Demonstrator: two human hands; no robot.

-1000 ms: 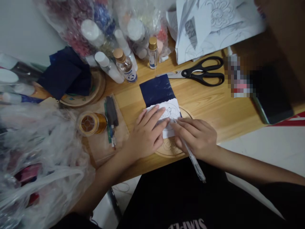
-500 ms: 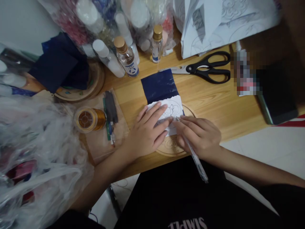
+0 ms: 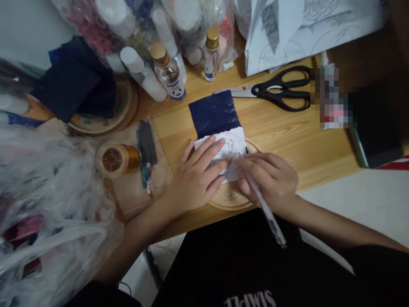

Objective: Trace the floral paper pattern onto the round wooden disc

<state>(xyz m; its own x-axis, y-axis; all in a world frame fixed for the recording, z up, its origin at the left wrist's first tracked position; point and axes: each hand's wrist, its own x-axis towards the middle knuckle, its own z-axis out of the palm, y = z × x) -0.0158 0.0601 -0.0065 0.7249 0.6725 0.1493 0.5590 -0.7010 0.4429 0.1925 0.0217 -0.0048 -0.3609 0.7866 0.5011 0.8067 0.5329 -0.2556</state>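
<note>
My left hand (image 3: 200, 177) lies flat with its fingers spread over a small white paper (image 3: 234, 147) that bears a line drawing inside a circle. In my right hand (image 3: 271, 179) a clear-barrelled pen (image 3: 268, 213) is pinched, its tip on or just over the drawing's right part; contact cannot be made out. Dark blue carbon-like paper (image 3: 214, 113) sticks out beyond the white paper's far edge. Beneath both sits a round wooden disc (image 3: 225, 198) with drawn lines, partly hidden by my hands and the papers.
Black-handled scissors (image 3: 271, 90) lie behind the papers, blades touching the blue sheet. Small bottles (image 3: 171, 74) stand at the back. To the left are a spool of golden wire (image 3: 118, 160) and a large plastic bag (image 3: 57, 204); a phone (image 3: 373, 128) lies at the right.
My right hand and the pen have shifted slightly right, the pen's tip a little higher on the drawing. My left hand keeps its place on the paper. The whole view has moved slightly.
</note>
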